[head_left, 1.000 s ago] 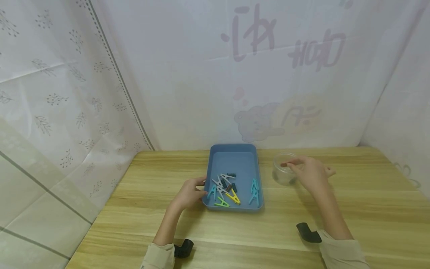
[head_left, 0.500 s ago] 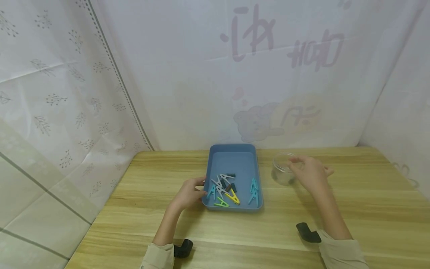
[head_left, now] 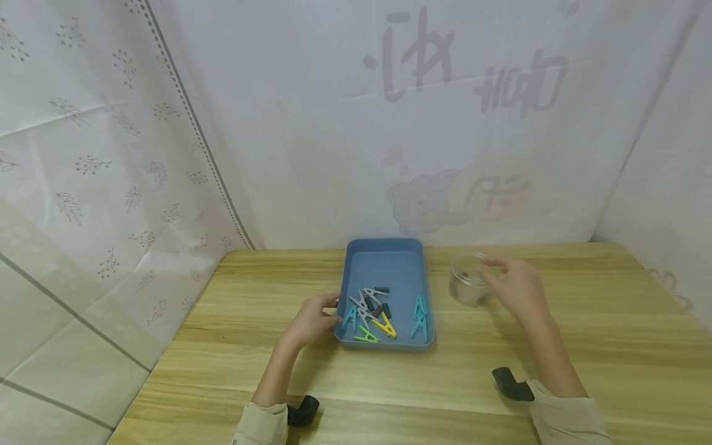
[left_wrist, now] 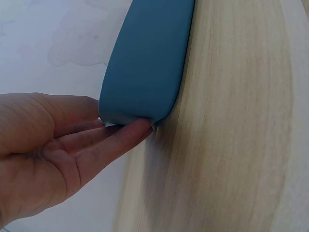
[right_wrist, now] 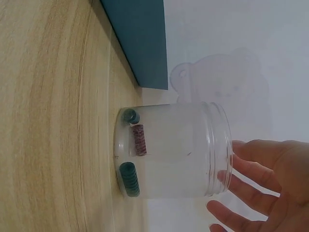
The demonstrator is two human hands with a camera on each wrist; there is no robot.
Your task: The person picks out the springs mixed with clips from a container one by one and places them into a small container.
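Note:
My left hand [head_left: 313,320] touches the left wall of the blue tray [head_left: 386,259], its extended fingers [left_wrist: 128,135] against the outside near the corner in the left wrist view. Inside the tray lie several plastic clothes pegs: grey, turquoise, a yellow peg [head_left: 385,326] and a green peg [head_left: 366,335], with several small dark springs among them. My right hand [head_left: 517,284] is at the rim of a clear jar [right_wrist: 174,150], fingers parted and holding nothing. At the jar's bottom are a dark red spring [right_wrist: 139,140] and two dark green springs [right_wrist: 129,179].
The jar stands right of the tray on the wooden table [head_left: 389,389], near its back edge. A printed cloth [head_left: 311,123] hangs directly behind. Black angled pieces [head_left: 512,384] sit at both wrists.
A second ago my right fingers pinched a reddish-brown spring over the jar. It has dropped inside, and the hand has drawn slightly right. My left hand has stayed at the tray.

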